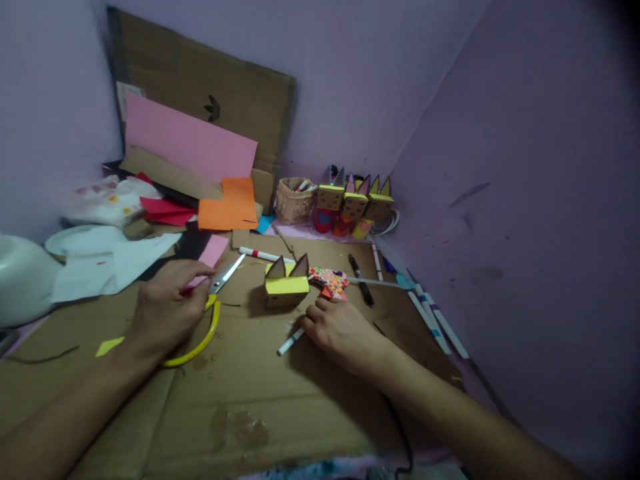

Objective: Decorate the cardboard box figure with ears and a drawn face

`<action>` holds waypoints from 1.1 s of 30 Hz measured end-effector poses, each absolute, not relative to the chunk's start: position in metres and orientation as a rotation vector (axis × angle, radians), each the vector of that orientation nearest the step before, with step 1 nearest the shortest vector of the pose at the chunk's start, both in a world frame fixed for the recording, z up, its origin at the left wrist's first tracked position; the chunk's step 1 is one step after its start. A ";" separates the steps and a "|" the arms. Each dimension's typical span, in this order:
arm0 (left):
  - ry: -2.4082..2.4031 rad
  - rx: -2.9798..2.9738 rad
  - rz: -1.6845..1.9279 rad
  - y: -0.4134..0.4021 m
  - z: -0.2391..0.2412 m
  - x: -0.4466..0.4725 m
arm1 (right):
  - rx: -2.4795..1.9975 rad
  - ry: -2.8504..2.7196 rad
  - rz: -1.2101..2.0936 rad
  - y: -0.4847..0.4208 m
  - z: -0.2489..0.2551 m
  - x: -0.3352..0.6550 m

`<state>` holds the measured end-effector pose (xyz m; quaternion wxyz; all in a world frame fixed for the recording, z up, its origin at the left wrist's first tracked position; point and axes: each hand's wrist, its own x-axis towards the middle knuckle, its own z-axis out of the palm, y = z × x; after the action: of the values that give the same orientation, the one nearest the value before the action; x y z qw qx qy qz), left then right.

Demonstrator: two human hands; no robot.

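Observation:
The thumb and fingers of my left hand (173,303) are closed at the pivot of a pair of scissors (229,273) with yellow handles, blades pointing away to the right. A strip of pink paper (214,249) lies just behind those fingers. Curled fingers of my right hand (345,333) close over a slim white marker (290,342), whose end sticks out to the left. Beyond its fingertips is a floral-patterned piece (333,280) with an orange-red part. Between my hands stands a small cardboard box head (287,291) with a yellow top and two pointed ears.
Several finished eared figures (355,200) stand by the wall, beside a woven basket (295,200) of pens. Orange paper (229,205) and other sheets pile up at the back left. A black marker (361,280) and white markers (430,320) lie rightward on the cardboard (240,387).

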<state>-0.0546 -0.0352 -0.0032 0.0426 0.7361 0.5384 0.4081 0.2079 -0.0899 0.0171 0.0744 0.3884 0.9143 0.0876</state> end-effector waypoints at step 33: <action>1.290 2.042 1.177 -0.027 -0.028 -0.014 | 1.762 3.595 -0.992 -0.207 -0.035 0.165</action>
<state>-0.0137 -0.0271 -0.0281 0.2255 0.7404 0.4679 0.4267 0.1650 -0.2066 -0.0352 -0.4719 0.3766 0.7685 -0.2120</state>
